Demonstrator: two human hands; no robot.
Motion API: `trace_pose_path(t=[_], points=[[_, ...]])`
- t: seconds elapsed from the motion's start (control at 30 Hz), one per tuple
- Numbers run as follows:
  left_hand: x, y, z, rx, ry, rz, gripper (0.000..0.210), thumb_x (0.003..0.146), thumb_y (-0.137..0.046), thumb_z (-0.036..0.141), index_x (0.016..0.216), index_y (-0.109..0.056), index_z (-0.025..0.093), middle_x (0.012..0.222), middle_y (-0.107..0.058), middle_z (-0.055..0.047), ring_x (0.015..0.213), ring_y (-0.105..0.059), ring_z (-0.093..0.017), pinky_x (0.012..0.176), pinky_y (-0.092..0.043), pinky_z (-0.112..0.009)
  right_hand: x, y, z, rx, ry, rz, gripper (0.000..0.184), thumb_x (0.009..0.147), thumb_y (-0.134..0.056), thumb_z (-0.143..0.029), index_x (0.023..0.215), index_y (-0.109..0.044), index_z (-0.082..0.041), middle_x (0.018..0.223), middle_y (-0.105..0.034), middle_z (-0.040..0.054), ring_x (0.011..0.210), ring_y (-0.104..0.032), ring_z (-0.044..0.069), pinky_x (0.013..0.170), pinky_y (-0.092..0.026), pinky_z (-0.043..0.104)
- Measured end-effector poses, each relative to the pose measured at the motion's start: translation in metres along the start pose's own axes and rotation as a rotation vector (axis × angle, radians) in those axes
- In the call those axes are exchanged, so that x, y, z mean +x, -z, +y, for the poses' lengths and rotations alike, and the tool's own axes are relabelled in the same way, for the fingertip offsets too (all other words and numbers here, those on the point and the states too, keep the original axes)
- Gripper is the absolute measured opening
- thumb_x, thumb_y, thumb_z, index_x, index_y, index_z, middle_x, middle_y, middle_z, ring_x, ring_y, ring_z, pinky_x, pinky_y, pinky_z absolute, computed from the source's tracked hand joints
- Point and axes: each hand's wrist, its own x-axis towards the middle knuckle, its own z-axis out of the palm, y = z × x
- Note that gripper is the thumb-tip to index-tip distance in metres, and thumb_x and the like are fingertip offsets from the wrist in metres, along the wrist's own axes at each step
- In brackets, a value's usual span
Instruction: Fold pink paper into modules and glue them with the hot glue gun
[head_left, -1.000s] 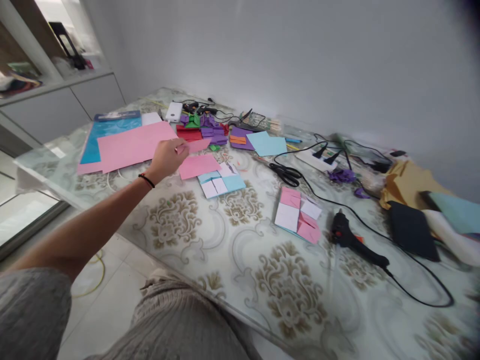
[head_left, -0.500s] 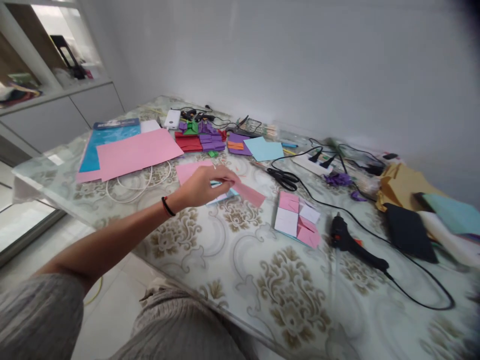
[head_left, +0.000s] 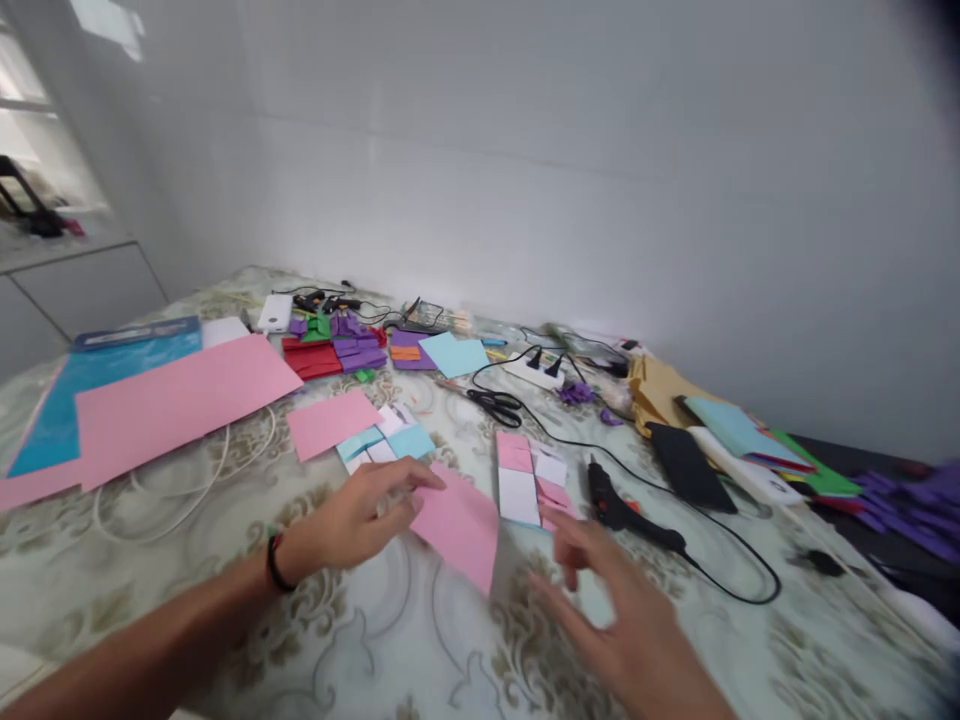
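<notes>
Between left hand (head_left: pixel 358 518) and right hand (head_left: pixel 634 615), pink sheet (head_left: pixel 461 525); left pinching edge, right spread.

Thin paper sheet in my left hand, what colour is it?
Plain pink. The thin paper sheet in the left hand shows best in the head view.

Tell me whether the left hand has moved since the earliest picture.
Yes: the left hand has moved rightward, closer to the black glue gun, judged against that gun, which lies in the same place.
</notes>
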Motion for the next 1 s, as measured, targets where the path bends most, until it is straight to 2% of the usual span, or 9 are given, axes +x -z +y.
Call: trace_pose_path(t=[0.07, 0.13, 0.3, 0.37, 0.5, 0.57, 0.67, 0.87, 1.0], points=[[-0.002, -0.003, 0.002, -0.204, 0.101, 0.035, 0.02, 0.104, -0.05, 0.021, 0.114, -0.068, 0.021, 0.119, -0.077, -0.01, 0.115, -0.073, -0.025, 0.095, -0.056, -0.036, 0.032, -0.014, -0.007, 0.019, -0.009, -0.133, 0.05, 0.099, -0.065, -0.024, 0.148, -0.058, -0.024, 0.086, -0.059, -0.0003, 0.075, -0.063, 0.017, 0.081, -0.062, 0.039], [-0.004, -0.005, 0.001, -0.407, 0.148, 0.072, 0.01, 0.105, -0.053, 0.023, 0.103, -0.063, 0.021, 0.119, -0.076, -0.011, 0.121, -0.07, -0.026, 0.097, -0.056, -0.037, 0.051, -0.023, -0.013, 0.06, -0.036, -0.253, 0.055, 0.097, -0.064, -0.019, 0.151, -0.056, -0.027, 0.086, -0.054, -0.0005, 0.077, -0.062, 0.018, 0.085, -0.061, 0.039], [-0.005, -0.01, -0.004, -0.642, 0.137, 0.179, 0.011, 0.105, -0.061, 0.03, 0.097, -0.063, 0.022, 0.123, -0.076, -0.012, 0.128, -0.069, -0.029, 0.109, -0.054, -0.049, 0.059, -0.034, -0.021, 0.211, 0.098, -0.342, 0.082, 0.077, -0.081, -0.012, 0.152, -0.055, -0.032, 0.13, -0.052, 0.0095, 0.124, -0.061, 0.026, 0.105, -0.056, 0.041], [-0.005, -0.011, -0.005, -0.631, 0.122, 0.205, 0.009, 0.103, -0.065, 0.029, 0.096, -0.067, 0.024, 0.121, -0.077, -0.011, 0.129, -0.069, -0.03, 0.109, -0.055, -0.053, 0.057, -0.038, -0.02, 0.255, 0.167, -0.226, 0.077, 0.076, -0.08, -0.01, 0.147, -0.059, -0.032, 0.131, -0.053, 0.0102, 0.123, -0.061, 0.027, 0.103, -0.057, 0.042], [-0.002, -0.008, -0.011, -0.512, 0.082, 0.191, 0.007, 0.096, -0.072, 0.025, 0.091, -0.074, 0.027, 0.117, -0.08, -0.009, 0.133, -0.067, -0.032, 0.112, -0.054, -0.058, 0.055, -0.042, -0.012, 0.297, 0.347, 0.156, 0.041, 0.089, -0.062, -0.001, 0.116, -0.074, -0.029, 0.103, -0.061, 0.0053, 0.093, -0.065, 0.021, 0.08, -0.059, 0.035], [0.001, -0.005, -0.017, -0.408, 0.054, 0.25, 0.006, 0.093, -0.076, 0.023, 0.089, -0.077, 0.028, 0.11, -0.081, -0.008, 0.128, -0.069, -0.033, 0.109, -0.056, -0.056, 0.056, -0.041, -0.005, 0.276, 0.383, 0.27, 0.039, 0.089, -0.06, 0.002, 0.106, -0.077, -0.028, 0.095, -0.061, 0.0038, 0.087, -0.063, 0.019, 0.071, -0.056, 0.032], [0.006, 0.001, -0.029, -0.272, 0.06, 0.351, 0.01, 0.09, -0.077, 0.022, 0.084, -0.078, 0.029, 0.096, -0.078, -0.005, 0.109, -0.074, -0.028, 0.097, -0.062, -0.046, 0.057, -0.038, 0.003, 0.241, 0.339, 0.325, 0.046, 0.086, -0.057, 0.007, 0.096, -0.081, -0.03, 0.098, -0.061, 0.0046, 0.094, -0.063, 0.02, 0.076, -0.055, 0.034], [0.01, 0.002, -0.03, -0.197, 0.126, 0.399, 0.006, 0.086, -0.081, 0.026, 0.081, -0.082, 0.028, 0.093, -0.069, -0.004, 0.088, -0.069, -0.021, 0.069, -0.061, -0.029, 0.058, -0.04, 0.01, 0.277, 0.148, 0.108, 0.05, 0.077, -0.054, 0.011, 0.08, -0.082, -0.029, 0.143, -0.062, 0.0054, 0.121, -0.061, 0.026, 0.092, -0.056, 0.042], [0.008, -0.002, -0.027, -0.24, 0.183, 0.382, 0.011, 0.09, -0.077, 0.026, 0.08, -0.079, 0.027, 0.08, -0.068, -0.002, 0.077, -0.064, -0.019, 0.062, -0.057, -0.027, 0.058, -0.047, 0.013, 0.359, 0.139, -0.072, 0.051, 0.077, -0.043, 0.012, 0.085, -0.079, -0.023, 0.142, -0.068, 0.0073, 0.119, -0.071, 0.022, 0.08, -0.061, 0.032]])
